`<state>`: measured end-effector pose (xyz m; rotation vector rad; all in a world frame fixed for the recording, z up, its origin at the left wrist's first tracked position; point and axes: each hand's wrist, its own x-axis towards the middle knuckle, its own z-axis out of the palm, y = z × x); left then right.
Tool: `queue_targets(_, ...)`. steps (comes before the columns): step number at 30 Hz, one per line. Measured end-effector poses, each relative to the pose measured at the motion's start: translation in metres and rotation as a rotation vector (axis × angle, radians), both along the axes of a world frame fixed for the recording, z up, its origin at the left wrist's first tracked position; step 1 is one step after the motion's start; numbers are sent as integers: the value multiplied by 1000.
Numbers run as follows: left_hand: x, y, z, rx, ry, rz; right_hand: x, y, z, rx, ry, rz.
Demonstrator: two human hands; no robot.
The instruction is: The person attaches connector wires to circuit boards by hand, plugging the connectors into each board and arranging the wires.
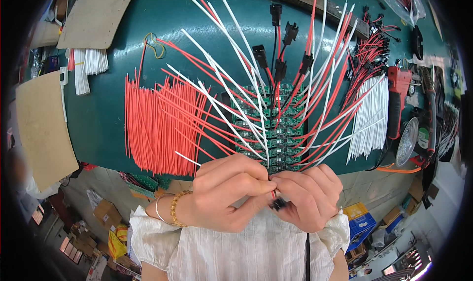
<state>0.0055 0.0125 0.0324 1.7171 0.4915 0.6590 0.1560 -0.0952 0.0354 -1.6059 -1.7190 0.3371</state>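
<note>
Close to my body, at the near edge of the green work mat, both hands meet. My left hand (235, 190) pinches with thumb and forefinger at the wires of a small black plug connector (278, 203). My right hand (310, 194) has its fingers curled round the same connector lead, fingertips touching those of the left. Short red and dark wire shows between them. Just beyond lies a panel of green circuit boards (286, 150), with red and white wires fanning out on both sides. Several black connectors (290, 33) on leads stand up at its far end.
Left of the boards lies a broad bundle of red wires (165, 125). White wires (368, 121) lie to the right, near a red glue gun (398, 101), a soldering iron (429, 113) and a clear round dish (408, 140). More connector leads (369, 54) are heaped at far right.
</note>
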Motion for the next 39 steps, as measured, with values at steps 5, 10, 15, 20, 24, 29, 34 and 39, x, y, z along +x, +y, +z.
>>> queue_targets(5,5,0,0,-51,-49,29,-5,3,-4,90,19,-96)
queue_targets(10,0,5,-2,-7,-54,-110,6,1,-5,56,222,21)
queue_targets(15,2,8,-2,58,-96,-153,3,2,5,-10,276,-15)
queue_targets(20,0,8,-13,459,-80,-127,-1,-4,9,-7,96,-124)
queue_targets(24,0,6,-17,443,-125,-150,7,-5,-3,19,-104,-54)
queue_targets(29,-1,7,-17,532,-92,-133,6,-4,-4,23,-259,25)
queue_targets(34,-5,10,-15,614,-25,-75,9,-3,-11,82,-318,-76)
queue_targets(39,-6,9,-17,630,40,-68,6,1,-20,83,-332,-135)
